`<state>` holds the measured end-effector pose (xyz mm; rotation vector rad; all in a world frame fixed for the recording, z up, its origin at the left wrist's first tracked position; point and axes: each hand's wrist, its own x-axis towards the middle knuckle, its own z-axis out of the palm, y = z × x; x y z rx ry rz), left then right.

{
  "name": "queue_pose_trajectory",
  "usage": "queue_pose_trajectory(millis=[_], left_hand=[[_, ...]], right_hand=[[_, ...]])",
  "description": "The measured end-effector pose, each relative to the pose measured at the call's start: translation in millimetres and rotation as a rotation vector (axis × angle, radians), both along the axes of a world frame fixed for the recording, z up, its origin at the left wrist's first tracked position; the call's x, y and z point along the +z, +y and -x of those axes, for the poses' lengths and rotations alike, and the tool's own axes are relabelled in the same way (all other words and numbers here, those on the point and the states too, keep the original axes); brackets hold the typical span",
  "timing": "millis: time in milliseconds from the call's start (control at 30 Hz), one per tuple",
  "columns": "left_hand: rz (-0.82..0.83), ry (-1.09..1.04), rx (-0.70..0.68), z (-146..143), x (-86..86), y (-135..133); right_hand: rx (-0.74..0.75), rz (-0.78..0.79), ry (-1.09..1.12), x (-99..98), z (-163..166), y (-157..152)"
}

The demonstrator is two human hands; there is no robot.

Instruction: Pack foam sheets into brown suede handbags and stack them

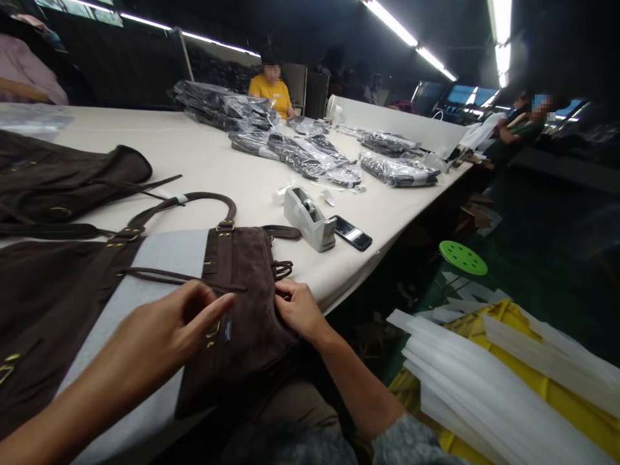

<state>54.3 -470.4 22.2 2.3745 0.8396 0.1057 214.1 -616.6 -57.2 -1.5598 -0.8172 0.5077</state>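
A dark brown fabric bag (242, 258) lies near the table's front edge, its looped handle with brass rivets pointing away from me. A pale grey-white sheet (169, 255) runs across the bag, partly under the handle. Over the bag's front, my left hand (188, 323) has bent fingers with the thumb apart, close to a thin brown cord (159, 276); nothing shows between them. My right hand (300, 310) grips the bag's right side edge, its fingertips partly hidden by the fabric. Another brown bag (72, 174) lies behind at the left.
A grey tape dispenser (310, 219) and a phone (353, 232) sit beyond the bag. Several plastic-wrapped bags (300, 152) lie farther back. White sheets (475, 368) rest on a yellow crate (513, 323) at right, near a green stool (462, 257). Other people are in the background.
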Motion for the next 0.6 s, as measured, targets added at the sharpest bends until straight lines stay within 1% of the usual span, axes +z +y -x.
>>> queue_pose_trajectory(millis=[33, 100, 167, 200, 233, 300, 367, 433, 500, 600], left_hand=[[-0.07, 0.064, -0.051, -21.9, 4.3, -3.1], [-0.095, 0.162, -0.151, -60.1, 4.8, -11.4], [-0.087, 0.201, -0.206, -84.7, -3.2, -19.1], [-0.07, 0.208, -0.217, -91.1, -8.4, -21.5], [-0.038, 0.212, -0.213, -93.8, -12.9, -22.5], [0.088, 0.195, -0.189, -90.7, -17.4, -19.6], [0.207, 0.17, -0.126, -81.0, -14.4, -12.0], [0.24, 0.13, -0.047, -69.7, -6.4, -4.0], [0.245, 0.1, 0.015, -60.9, 2.2, -0.2], [0.232, 0.043, 0.04, -56.5, 7.1, -6.5]], right_hand=[[0.017, -0.017, 0.016, 0.5, 1.5, -0.5], [0.054, -0.056, 0.085, -0.8, 2.5, -5.3], [0.095, -0.082, 0.134, -4.7, 1.7, -13.7], [0.115, -0.097, 0.164, -7.2, 0.7, -18.7], [0.137, -0.116, 0.212, -9.8, -0.7, -23.9], [0.177, -0.167, 0.351, -14.6, -4.6, -33.7], [0.167, -0.225, 0.453, -17.4, -8.8, -41.0], [0.135, -0.253, 0.392, -17.3, -11.2, -43.2], [0.135, -0.267, 0.237, -15.1, -9.2, -39.3], [0.247, -0.317, 0.062, -12.7, 2.1, -24.2]])
